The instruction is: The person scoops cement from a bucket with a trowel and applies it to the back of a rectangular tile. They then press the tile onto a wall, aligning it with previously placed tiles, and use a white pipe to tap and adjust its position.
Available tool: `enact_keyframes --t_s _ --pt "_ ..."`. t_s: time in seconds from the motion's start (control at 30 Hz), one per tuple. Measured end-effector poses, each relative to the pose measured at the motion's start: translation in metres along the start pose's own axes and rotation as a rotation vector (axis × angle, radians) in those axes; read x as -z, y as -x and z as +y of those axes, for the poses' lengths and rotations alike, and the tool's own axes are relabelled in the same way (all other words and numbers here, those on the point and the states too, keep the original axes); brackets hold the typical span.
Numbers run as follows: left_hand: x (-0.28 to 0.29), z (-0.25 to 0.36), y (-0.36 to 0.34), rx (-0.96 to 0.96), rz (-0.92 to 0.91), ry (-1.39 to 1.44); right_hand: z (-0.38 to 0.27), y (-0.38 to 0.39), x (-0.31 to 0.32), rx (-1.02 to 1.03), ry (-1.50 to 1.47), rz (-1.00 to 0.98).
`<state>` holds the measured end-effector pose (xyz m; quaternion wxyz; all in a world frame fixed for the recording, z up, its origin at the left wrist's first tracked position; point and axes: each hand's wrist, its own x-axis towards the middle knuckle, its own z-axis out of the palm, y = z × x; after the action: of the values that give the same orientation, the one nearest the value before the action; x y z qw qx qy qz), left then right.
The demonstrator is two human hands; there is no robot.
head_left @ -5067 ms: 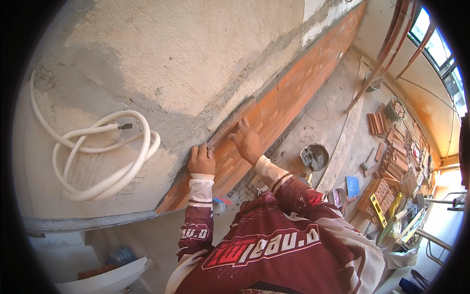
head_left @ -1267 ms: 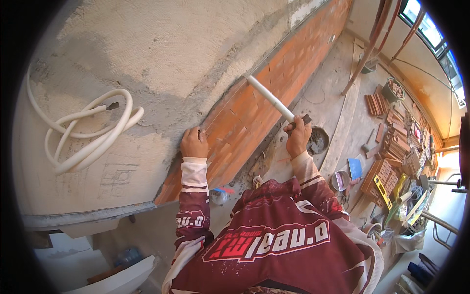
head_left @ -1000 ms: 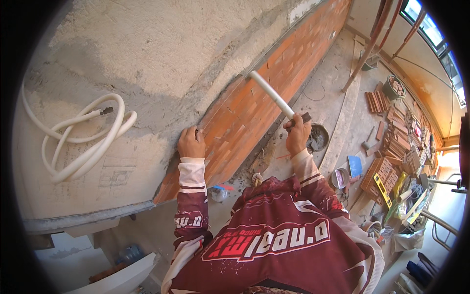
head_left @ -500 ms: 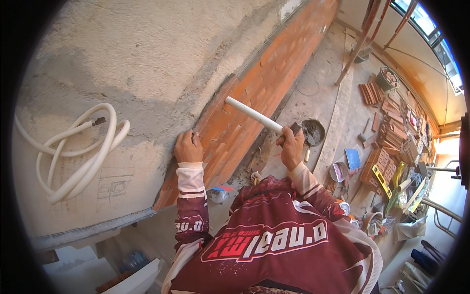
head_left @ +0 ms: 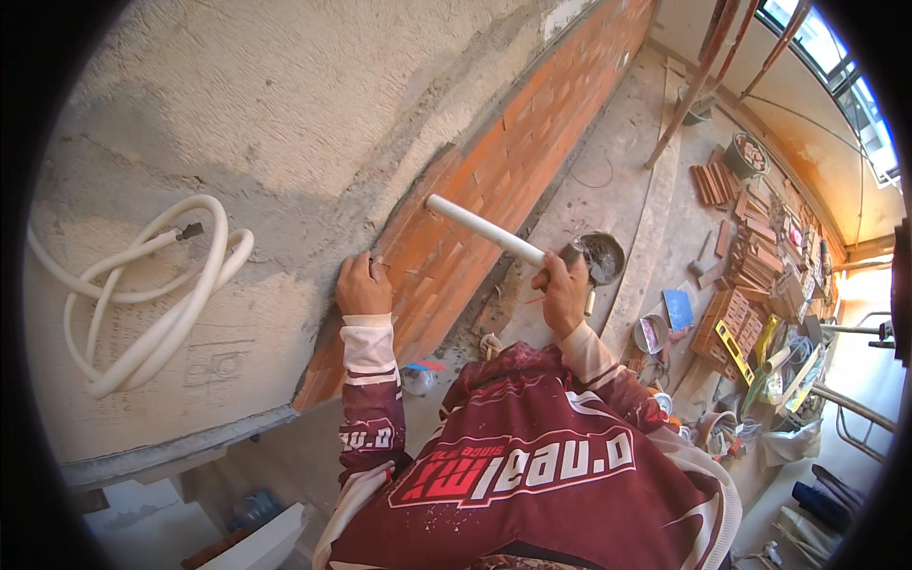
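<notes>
My right hand is closed on a tool with a long white cylindrical handle and a dark block at the hand's end. Its far end lies over the upper rows of thin orange brick cladding. My left hand has its fingers curled on the cladding's top edge, against the rough plastered wall. A coiled white hose with a dark tip hangs on the plaster at left. A round container of grey mortar is just beyond my right hand, partly hidden by it.
Stacked bricks, a blue board, a yellow level, pails and bags crowd the floor at right. A plank runs along the floor. Reddish poles stand near the window.
My right hand was empty on the cladding five seconds ago and now holds the white-handled tool. Over the last second the tool's far end has moved down and left along the top edge.
</notes>
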<state>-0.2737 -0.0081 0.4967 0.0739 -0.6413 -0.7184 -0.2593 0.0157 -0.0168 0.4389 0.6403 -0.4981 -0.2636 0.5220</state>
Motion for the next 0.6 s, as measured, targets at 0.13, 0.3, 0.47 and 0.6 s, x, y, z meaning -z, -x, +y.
enact_keyframes --t_s 0.13,0.3,0.47,0.6 --pt "0.003 0.004 -0.001 0.011 -0.008 -0.004 -0.003 0.0 0.005 -0.012 -0.01 0.001" --pt "0.002 0.004 -0.001 0.006 0.006 0.007 -0.009 0.005 -0.001 -0.035 0.016 -0.022" --pt "0.004 0.007 -0.002 0.028 -0.012 -0.011 -0.004 0.006 0.004 -0.059 -0.016 -0.017" --pt "0.004 0.007 -0.002 0.034 -0.003 -0.008 -0.008 0.008 -0.004 -0.055 0.024 -0.023"
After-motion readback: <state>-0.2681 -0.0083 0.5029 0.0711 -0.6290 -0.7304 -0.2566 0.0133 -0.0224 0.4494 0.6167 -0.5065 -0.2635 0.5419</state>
